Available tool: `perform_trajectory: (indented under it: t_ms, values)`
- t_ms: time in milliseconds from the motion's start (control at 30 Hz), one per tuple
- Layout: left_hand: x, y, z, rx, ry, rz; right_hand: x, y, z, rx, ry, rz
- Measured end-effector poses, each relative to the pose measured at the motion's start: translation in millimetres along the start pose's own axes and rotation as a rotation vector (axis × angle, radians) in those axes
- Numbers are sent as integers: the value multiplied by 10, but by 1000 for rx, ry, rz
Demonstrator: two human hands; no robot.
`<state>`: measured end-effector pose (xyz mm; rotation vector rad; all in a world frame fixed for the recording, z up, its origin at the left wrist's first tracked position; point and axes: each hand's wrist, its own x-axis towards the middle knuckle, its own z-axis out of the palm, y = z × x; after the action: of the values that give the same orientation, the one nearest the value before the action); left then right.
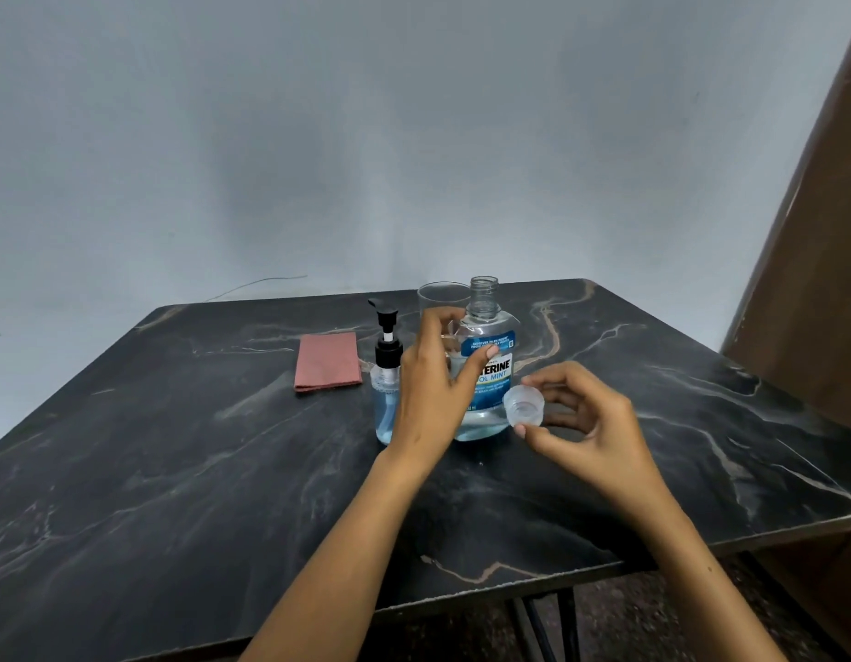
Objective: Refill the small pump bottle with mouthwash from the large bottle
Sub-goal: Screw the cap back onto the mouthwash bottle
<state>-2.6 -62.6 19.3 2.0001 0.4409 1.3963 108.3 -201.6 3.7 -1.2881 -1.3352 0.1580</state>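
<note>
The large clear mouthwash bottle [489,336] with a blue label stands upright near the middle of the dark marble table [175,470], its neck uncapped. My left hand [430,389] grips its left side, thumb across the label. My right hand [581,422] holds the bottle's clear cap [524,406] between thumb and fingers, just right of the bottle and low over the table. The small pump bottle [385,375], with a black pump and pale blue liquid inside, stands just left of my left hand, partly hidden by it.
An empty clear glass [440,296] stands behind the large bottle. A folded pink cloth [325,361] lies left of the pump bottle. A grey wall rises behind the table and a brown wooden panel [810,303] stands at the right.
</note>
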Motion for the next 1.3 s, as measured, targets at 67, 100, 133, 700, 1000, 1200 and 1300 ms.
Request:
perform_trajectory:
  t_ms: [67, 100, 133, 700, 1000, 1200, 1300]
  values:
    - [-11, 6, -3, -6, -9, 7, 63, -66, 0, 57, 54, -25]
    - [-14, 8, -2, -5, -10, 8, 106, -103, 0, 74, 85, -42]
    - [-16, 10, 0, -6, -12, 6, 156, -141, -6, 81, 112, -60]
    - [-7, 14, -16, -35, 3, 0, 856, -444, -119, -205, 70, -67]
    - [-4, 2, -14, -28, 21, -3, 952, -490, -96, -289, 10, -83]
    - [-2, 17, -14, -35, 19, -6, 933, -519, -82, -254, -29, -88]
    - [-6, 26, -14, -33, 20, -14, 958, -544, -118, -283, -70, -81]
